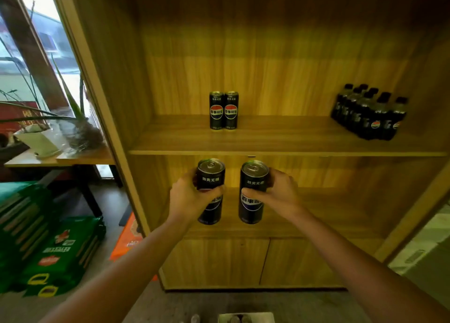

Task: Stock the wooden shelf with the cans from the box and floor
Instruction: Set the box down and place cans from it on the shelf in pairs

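Each hand is gripping one upright black can, left hand [188,198] holding the left can [210,191], right hand [280,193] the right can [253,192], before the shelf [280,147], probably for placing beside the two shelved cans [224,110].

Box [246,318] cut off at bottom edge.

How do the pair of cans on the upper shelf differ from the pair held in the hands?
The shelf cans stand touching, untouched by hands; the held cans, one in the left hand and one in the right hand, are apart. Shelf cans sit higher. All four are black, upright, same design.
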Action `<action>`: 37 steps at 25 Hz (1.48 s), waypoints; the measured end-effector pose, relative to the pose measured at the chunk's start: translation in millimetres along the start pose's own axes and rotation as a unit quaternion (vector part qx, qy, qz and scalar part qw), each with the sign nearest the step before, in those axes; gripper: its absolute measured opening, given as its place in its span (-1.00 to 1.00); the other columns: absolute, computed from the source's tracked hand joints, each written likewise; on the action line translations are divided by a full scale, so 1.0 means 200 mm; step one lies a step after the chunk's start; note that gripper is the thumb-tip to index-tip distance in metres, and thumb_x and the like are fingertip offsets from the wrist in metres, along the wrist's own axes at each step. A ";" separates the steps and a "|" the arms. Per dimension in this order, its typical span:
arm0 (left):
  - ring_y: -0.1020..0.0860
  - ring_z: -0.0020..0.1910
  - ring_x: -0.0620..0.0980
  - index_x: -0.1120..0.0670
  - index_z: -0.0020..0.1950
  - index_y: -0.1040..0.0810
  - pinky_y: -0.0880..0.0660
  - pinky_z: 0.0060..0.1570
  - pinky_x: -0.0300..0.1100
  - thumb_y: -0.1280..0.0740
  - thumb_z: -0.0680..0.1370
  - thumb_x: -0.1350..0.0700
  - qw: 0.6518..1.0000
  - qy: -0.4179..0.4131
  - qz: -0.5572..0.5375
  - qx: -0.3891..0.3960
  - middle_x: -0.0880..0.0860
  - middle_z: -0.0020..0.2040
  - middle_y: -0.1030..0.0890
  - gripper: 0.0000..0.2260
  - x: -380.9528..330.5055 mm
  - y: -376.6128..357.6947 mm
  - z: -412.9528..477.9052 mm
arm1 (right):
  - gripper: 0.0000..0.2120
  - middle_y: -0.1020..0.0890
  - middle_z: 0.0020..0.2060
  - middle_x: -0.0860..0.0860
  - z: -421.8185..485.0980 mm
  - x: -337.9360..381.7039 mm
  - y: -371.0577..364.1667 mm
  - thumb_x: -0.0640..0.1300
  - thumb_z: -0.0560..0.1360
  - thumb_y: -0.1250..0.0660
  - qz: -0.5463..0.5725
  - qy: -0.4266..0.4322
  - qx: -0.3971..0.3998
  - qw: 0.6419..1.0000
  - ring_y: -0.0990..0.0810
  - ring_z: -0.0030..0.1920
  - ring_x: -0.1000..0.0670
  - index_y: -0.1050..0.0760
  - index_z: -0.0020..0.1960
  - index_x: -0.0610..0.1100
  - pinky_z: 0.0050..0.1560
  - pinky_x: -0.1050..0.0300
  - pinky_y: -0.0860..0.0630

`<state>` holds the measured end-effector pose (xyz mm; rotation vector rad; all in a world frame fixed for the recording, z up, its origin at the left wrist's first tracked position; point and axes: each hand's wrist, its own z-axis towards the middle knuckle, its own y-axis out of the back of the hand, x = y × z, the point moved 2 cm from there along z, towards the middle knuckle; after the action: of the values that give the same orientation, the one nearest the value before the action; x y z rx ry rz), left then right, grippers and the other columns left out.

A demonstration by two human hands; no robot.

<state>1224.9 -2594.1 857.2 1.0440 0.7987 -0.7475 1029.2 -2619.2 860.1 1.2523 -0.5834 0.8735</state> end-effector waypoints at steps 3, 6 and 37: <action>-0.55 0.17 0.08 0.14 0.23 -0.46 -0.44 0.09 -0.12 -0.51 0.30 0.07 1.000 0.010 -0.018 -0.013 0.14 0.18 -0.59 -0.46 -0.08 0.06 0.16 | -0.37 -0.61 0.15 -0.09 0.14 0.12 0.03 0.08 0.22 -0.52 -0.031 0.007 -0.033 0.999 -0.58 0.12 -0.06 -0.45 0.20 -0.14 0.08 0.01 -0.54; -0.54 0.20 0.09 0.14 0.24 -0.44 -0.44 0.10 -0.09 -0.51 0.31 0.08 1.000 0.010 -0.027 -0.008 0.14 0.20 -0.58 -0.45 -0.11 0.06 0.34 | -0.43 -0.63 0.12 -0.09 0.31 0.19 0.04 0.05 0.23 -0.52 -0.004 0.028 -0.039 0.999 -0.59 0.10 -0.05 -0.48 0.16 -0.13 0.03 0.05 -0.54; -0.58 0.14 0.08 0.15 0.22 -0.49 -0.49 0.00 -0.15 -0.51 0.31 0.03 0.999 0.009 -0.038 -0.017 0.15 0.17 -0.61 -0.47 0.19 -0.40 1.59 | -0.45 -0.62 0.13 -0.15 1.65 -0.15 -0.28 -0.01 0.27 -0.51 0.028 0.004 -0.029 0.999 -0.60 0.10 -0.09 -0.47 0.18 -0.21 -0.01 0.09 -0.54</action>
<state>1242.4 -2923.5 882.3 0.9966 0.8677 -0.7865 1084.5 -2948.8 884.5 1.1843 -0.6352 0.9023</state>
